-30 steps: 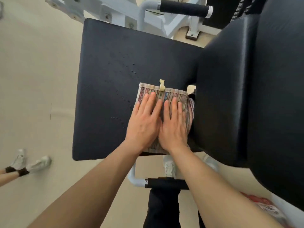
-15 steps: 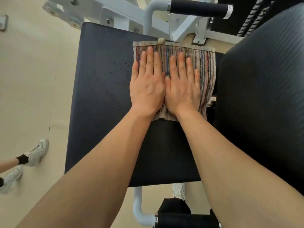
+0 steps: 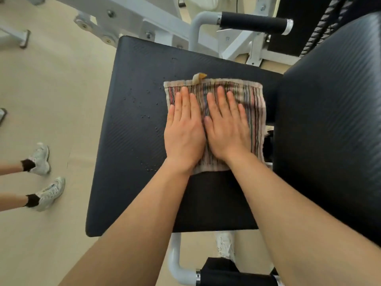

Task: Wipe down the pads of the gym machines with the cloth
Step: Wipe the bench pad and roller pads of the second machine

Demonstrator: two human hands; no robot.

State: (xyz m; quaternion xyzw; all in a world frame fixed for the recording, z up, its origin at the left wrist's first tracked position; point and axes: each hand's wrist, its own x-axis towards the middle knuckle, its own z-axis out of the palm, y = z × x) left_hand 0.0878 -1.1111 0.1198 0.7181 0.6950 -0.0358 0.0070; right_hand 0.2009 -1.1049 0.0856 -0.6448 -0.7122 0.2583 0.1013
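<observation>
A striped cloth (image 3: 254, 104) with a small yellow tag lies flat on the black seat pad (image 3: 127, 153), right of the pad's middle. My left hand (image 3: 184, 129) and my right hand (image 3: 226, 129) press down on it side by side, palms flat, fingers straight and pointing away from me. Small water droplets (image 3: 148, 116) dot the pad just left of the cloth. A large black back pad (image 3: 329, 124) rises directly to the right, touching the cloth's right edge.
The white machine frame (image 3: 144, 19) and a black foam grip handle (image 3: 253, 22) stand beyond the seat pad. A second handle (image 3: 237, 277) sits below its near edge. Another person's legs in white shoes (image 3: 41, 157) stand on the beige floor to the left.
The hands first slid the cloth from the pad's near edge to the far edge. They have now drawn it back toward the middle.
</observation>
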